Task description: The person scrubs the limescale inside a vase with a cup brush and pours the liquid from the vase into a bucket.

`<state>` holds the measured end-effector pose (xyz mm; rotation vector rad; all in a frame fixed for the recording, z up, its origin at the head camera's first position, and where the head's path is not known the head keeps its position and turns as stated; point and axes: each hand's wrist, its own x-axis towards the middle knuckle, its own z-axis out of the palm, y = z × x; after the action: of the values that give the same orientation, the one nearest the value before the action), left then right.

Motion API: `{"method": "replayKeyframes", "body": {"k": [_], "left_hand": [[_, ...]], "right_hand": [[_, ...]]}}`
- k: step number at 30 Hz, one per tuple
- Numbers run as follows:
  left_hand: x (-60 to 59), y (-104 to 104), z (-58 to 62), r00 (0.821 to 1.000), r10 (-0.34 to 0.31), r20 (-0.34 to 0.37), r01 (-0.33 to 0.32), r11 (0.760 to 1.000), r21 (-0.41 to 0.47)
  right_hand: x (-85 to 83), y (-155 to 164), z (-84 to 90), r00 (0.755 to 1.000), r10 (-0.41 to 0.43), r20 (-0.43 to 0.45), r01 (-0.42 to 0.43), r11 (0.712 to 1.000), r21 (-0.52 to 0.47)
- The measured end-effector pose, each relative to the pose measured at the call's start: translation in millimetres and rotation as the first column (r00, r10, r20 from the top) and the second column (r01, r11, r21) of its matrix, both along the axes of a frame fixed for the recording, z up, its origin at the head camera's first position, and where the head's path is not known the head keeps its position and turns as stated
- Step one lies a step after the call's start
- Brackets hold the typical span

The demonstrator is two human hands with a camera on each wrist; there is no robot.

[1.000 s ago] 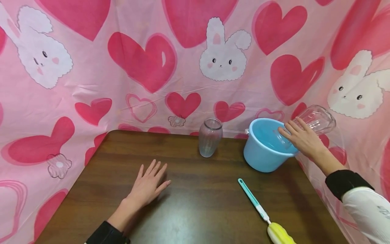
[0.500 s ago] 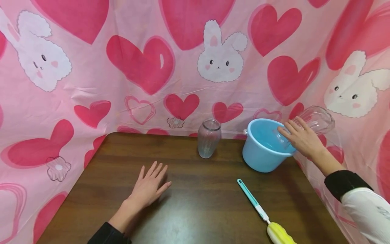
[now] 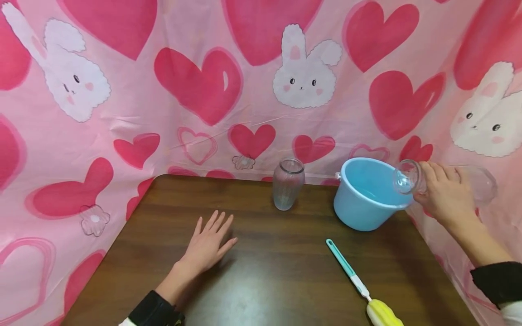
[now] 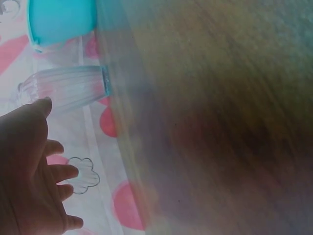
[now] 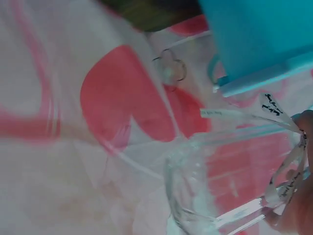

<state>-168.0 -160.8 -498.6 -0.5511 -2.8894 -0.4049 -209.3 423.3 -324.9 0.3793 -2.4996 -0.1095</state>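
My right hand (image 3: 448, 194) grips a clear glass vase (image 3: 481, 183), which lies almost level with its mouth at the right rim of a light blue bucket (image 3: 359, 208). In the right wrist view, a white ribbon (image 5: 288, 181) with dark lettering is tied round the vase, close to my fingers. Water shows low inside the bucket. My left hand (image 3: 208, 249) is held low over the table, palm down, fingers spread and holding nothing. A second glass vase (image 3: 287, 185), ribbed and upright, stands left of the bucket.
On the brown wooden table (image 3: 261, 271) lies a brush with a teal and white handle (image 3: 346, 267) and a yellow sponge head (image 3: 383, 313). A pink cloth with hearts and rabbits (image 3: 253, 104) hangs directly behind the table and along its sides.
My right hand has lifted the vase's mouth out of the bucket and drawn it right, turning it from mouth-down to nearly level. My left hand stays in place; the head view shifts slightly.
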Motion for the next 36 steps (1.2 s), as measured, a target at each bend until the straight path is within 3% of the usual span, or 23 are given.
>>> {"method": "replayKeyframes", "body": {"k": [4, 10, 14, 18, 24, 28, 32, 36], "left_hand": [[-0.2, 2, -0.8, 1.000, 0.002, -0.004, -0.002, 1.000, 0.002], [1.5, 4, -3.0, 1.000, -0.001, 0.027, 0.001, 1.000, 0.010], [-1.7, 7, -2.0, 1.000, -0.010, -0.007, 0.010, 1.000, 0.009], [-5.0, 9, 2.2, 1.000, -0.014, -0.010, 0.015, 1.000, 0.009], [-12.2, 11, 7.5, 1.000, -0.004, 0.004, 0.004, 1.000, 0.004], [-16.9, 14, 11.6, 1.000, -0.013, 0.013, 0.013, 0.999, 0.034], [-18.5, 16, 13.9, 1.000, -0.001, 0.023, 0.000, 0.999, 0.051], [-21.5, 20, 13.1, 1.000, 0.010, 0.008, -0.011, 0.998, 0.054]], "right_hand": [[17.1, 0, -3.9, 0.998, -0.054, 0.022, 0.057, 0.987, -0.147], [45.9, -8, -18.4, 1.000, -0.023, 0.020, 0.028, 0.956, -0.292], [62.3, -22, -21.4, 0.994, -0.004, 0.105, 0.050, 0.899, -0.436], [71.4, -39, -21.1, 0.982, 0.055, 0.178, 0.056, 0.824, -0.564], [74.1, -78, -22.6, 0.961, 0.158, 0.226, 0.038, 0.736, -0.676], [71.4, -110, -23.1, 0.946, 0.199, 0.255, 0.034, 0.723, -0.690], [61.6, -148, -30.1, 0.905, 0.286, 0.315, 0.021, 0.708, -0.706], [48.7, -187, -47.8, 0.846, 0.389, 0.365, 0.028, 0.651, -0.758]]}}
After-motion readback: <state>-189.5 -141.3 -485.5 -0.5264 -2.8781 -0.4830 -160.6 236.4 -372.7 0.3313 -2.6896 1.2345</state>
